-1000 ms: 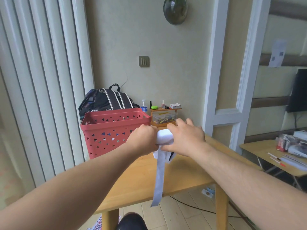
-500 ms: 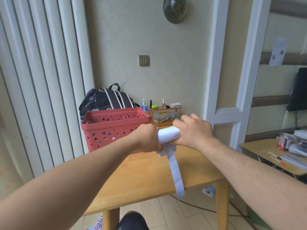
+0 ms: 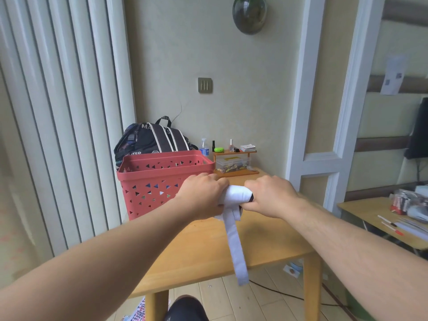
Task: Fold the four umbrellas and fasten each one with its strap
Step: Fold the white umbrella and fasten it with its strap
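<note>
Since half a second ago the two hands have drawn slightly apart along the white umbrella, baring more of its rolled cloth between them, and the loose strap has swung to hang nearly straight down past the counter's near edge. The left hand has its grip curled tight round the left end of the bundle, knuckles up; the right hand has its grip curled round the right end, thumb underneath, where a dark part of the umbrella shows just beside its fingers. The umbrella is held level in the air above the middle of the wooden counter, not touching it. The strap is unfastened. A red basket pierced with triangles stands at the counter's far left corner, with a dark backpack behind it, and a small wooden rack of bottles and boxes sits along the far edge by the wall.
</note>
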`<state>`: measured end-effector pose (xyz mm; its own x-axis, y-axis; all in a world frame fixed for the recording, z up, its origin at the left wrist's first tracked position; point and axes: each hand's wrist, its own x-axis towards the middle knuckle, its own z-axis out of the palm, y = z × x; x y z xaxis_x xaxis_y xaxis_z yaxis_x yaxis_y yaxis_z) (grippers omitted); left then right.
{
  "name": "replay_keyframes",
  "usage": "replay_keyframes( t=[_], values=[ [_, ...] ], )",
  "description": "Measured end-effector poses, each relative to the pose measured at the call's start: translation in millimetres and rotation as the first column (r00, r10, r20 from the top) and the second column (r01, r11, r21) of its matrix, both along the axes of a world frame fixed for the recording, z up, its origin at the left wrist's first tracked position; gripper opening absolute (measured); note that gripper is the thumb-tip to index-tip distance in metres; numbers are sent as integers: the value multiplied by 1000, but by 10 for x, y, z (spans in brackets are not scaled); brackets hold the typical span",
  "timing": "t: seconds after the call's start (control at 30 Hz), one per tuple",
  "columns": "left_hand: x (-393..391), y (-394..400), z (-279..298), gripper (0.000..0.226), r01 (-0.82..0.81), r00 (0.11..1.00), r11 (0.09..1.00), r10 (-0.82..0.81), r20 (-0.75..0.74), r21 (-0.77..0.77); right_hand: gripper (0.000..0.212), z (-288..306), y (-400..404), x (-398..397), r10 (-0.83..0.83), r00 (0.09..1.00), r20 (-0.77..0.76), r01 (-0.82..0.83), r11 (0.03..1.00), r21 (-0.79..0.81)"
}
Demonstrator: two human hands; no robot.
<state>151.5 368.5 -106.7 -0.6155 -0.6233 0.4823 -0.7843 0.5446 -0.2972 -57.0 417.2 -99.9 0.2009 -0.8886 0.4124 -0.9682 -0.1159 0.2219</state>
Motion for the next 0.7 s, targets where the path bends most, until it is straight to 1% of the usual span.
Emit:
replay_keyframes(
  t=[0.03,0.1,0.2,0.27,0.3,0.37,0.43,0.47,0.5,0.53,0.57,0.6,0.63,0.67,0.7],
  values=[
    [-20,7,-20,39,15,1000,998,-15,-3,-60,33,9,-1,3,1,1000,23,-2,1000,18],
    [-16,-15,-56,38,28,999,997,-31,-27,-76,33,14,-16,-16,29,998,56,-32,998,49],
    [78,-86,-80,38,22,997,1000,-22,-72,-3,34,6,-19,-71,57,984,171,-79,989,123],
    [99,-92,-77,29,22,996,999,-18,-90,45,35,-5,-7,-73,71,963,260,-113,982,153],
    [92,-88,-67,27,22,996,998,-16,-90,64,36,-12,-10,-65,71,952,298,-122,980,157],
    [88,-85,-67,30,21,996,995,-11,-93,102,39,-45,-40,-43,62,929,366,-126,980,154],
    [103,-92,-74,31,4,996,991,7,-89,130,37,-82,-76,-33,73,892,447,-150,979,139],
    [112,-100,-85,31,-3,996,990,17,-92,144,40,-87,-69,-25,76,864,498,-169,975,144],
    [119,-112,-98,31,-11,995,987,27,-98,158,53,-86,-55,-13,72,857,510,-173,973,153],
    [116,-122,-110,33,-17,994,985,35,-104,169,67,-87,-42,-4,89,877,473,-171,976,132],
    [97,-127,-120,35,-22,993,984,42,-108,175,73,-83,-24,30,105,926,364,-144,986,81],
    [69,-128,-125,35,-29,992,983,50,-113,180,72,-87,-14,89,128,963,237,-134,991,8],
    [37,-122,-122,32,-27,991,983,50,-123,180,67,-90,-4,175,146,981,125,-140,989,-50],
    [4,-115,-112,28,-25,991,984,48,-128,176,62,-96,-11,255,144,988,46,-141,988,-70],
    [-24,-115,-104,25,-24,991,985,46,-125,171,57,-101,-28,312,123,992,9,-122,991,-54]
  ],
)
